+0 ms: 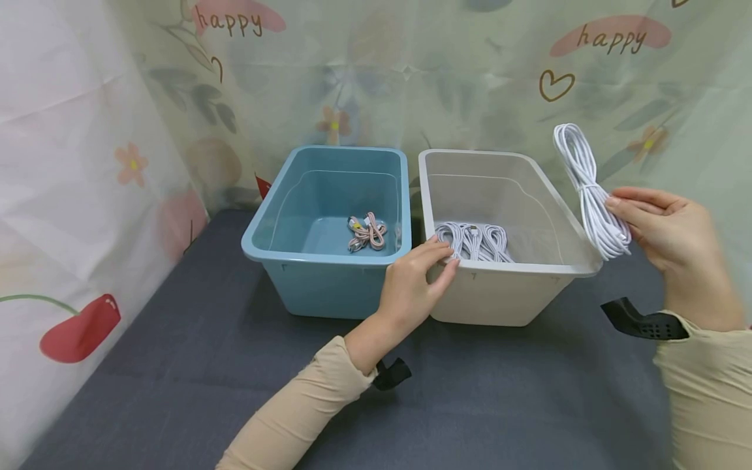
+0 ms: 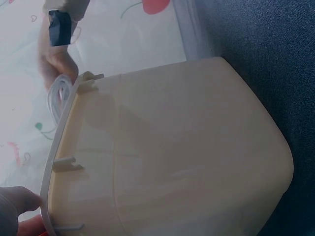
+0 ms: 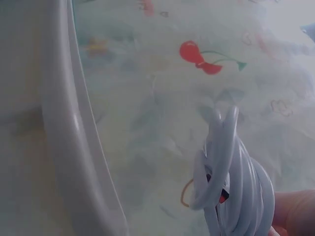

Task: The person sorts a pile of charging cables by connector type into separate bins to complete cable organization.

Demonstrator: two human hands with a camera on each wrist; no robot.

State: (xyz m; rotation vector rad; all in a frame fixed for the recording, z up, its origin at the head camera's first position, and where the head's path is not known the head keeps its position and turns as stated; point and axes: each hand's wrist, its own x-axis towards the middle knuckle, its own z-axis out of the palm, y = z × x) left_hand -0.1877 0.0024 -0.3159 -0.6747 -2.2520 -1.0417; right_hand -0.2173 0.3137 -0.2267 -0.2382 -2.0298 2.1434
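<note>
My right hand [image 1: 684, 232] pinches a coiled bundle of white cable [image 1: 590, 192], held upright just past the right rim of the beige bin [image 1: 505, 294]. In the right wrist view the loops of that cable [image 3: 241, 182] stand beside the bin's rim. My left hand [image 1: 414, 284] grips the beige bin's near left corner, its thumb outside the rim and fingers over it. Inside this bin lie several white cable coils [image 1: 476, 241], partly hidden by the front wall. The left wrist view shows the bin's outer wall [image 2: 187, 147] with the left thumb at the rim.
A blue bin [image 1: 329, 284] stands close to the left of the beige one, holding small pinkish-brown tied cables [image 1: 367, 232]. Both bins rest on a dark grey cloth surface [image 1: 194, 365]. A patterned curtain [image 1: 364, 78] hangs right behind them, and another sheet hangs at the left.
</note>
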